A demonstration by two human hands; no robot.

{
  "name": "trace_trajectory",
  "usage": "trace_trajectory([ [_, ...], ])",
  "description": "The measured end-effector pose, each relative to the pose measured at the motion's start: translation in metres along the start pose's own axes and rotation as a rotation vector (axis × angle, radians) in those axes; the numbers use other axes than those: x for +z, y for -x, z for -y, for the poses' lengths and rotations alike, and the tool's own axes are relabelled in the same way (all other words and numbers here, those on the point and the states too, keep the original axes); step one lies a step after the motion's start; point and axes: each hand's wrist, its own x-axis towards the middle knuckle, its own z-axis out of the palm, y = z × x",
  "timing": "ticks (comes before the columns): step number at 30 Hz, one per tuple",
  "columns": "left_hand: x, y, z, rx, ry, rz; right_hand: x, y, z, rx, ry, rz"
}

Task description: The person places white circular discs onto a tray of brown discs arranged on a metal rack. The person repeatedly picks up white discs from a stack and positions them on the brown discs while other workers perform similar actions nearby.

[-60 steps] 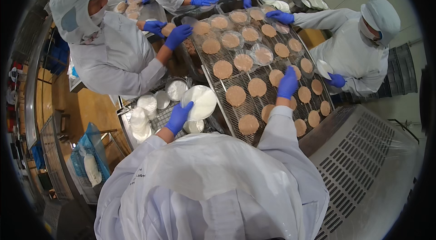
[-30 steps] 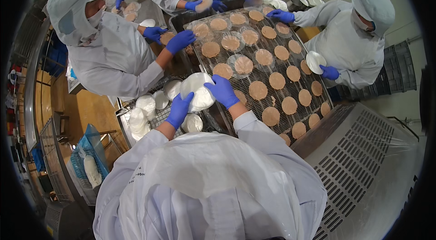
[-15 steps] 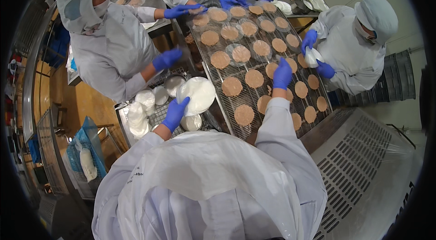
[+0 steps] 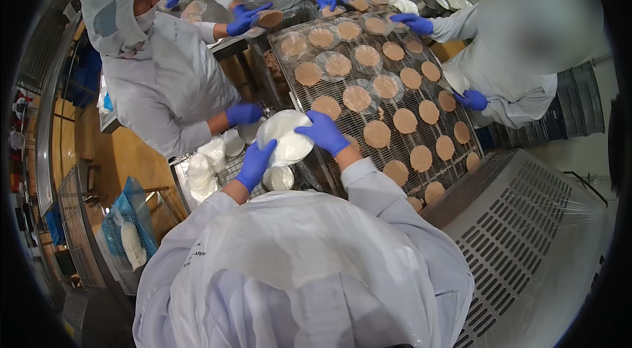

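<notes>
My left hand [image 4: 255, 167] is closed on the near edge of a stack of thin white round sheets [image 4: 288, 144], held up left of a wire-mesh conveyor [image 4: 342, 131]. My right hand [image 4: 327, 134] grips the same stack at its right edge, fingertips on the top sheet. Rows of round pinkish-brown patties [image 4: 377, 134] lie on the mesh to the right, several with a clear film disc beneath. Below and left of the stack, more white round sheets [image 4: 201, 173] sit in a wire rack [image 4: 230, 167], partly hidden by my hands.
At the left, a co-worker in white [image 4: 164, 78] holds a patty [image 4: 268, 19] and reaches toward the rack. Other gloved co-workers stand at the far end. Another on the right [image 4: 520, 84] holds white sheets [image 4: 454, 78]. A slotted metal cover [image 4: 507, 242] rises at near right.
My right hand has come left from over the patties to the sheet stack. The patties have shifted nearer along the conveyor. The right co-worker's one hand has reached to the far patties.
</notes>
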Motion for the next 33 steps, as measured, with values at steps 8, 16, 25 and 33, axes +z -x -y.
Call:
trace_trajectory([
  [8, -0.008, 0.01, -0.01, -0.045, -0.019, -0.033, -0.064, 0.006, -0.007, 0.235, -0.517, -0.069],
  [16, -0.009, 0.013, -0.004, -0.073, -0.077, -0.034, -0.156, 0.01, -0.16, 0.263, 0.477, -0.94],
  [25, 0.0, 0.01, -0.007, -0.07, -0.027, -0.036, -0.023, 0.007, -0.149, 0.03, 0.985, -0.623],
  [33, 0.001, 0.006, -0.006, -0.027, 0.05, -0.032, -0.006, -0.002, 0.018, -0.044, 0.047, 0.066],
])
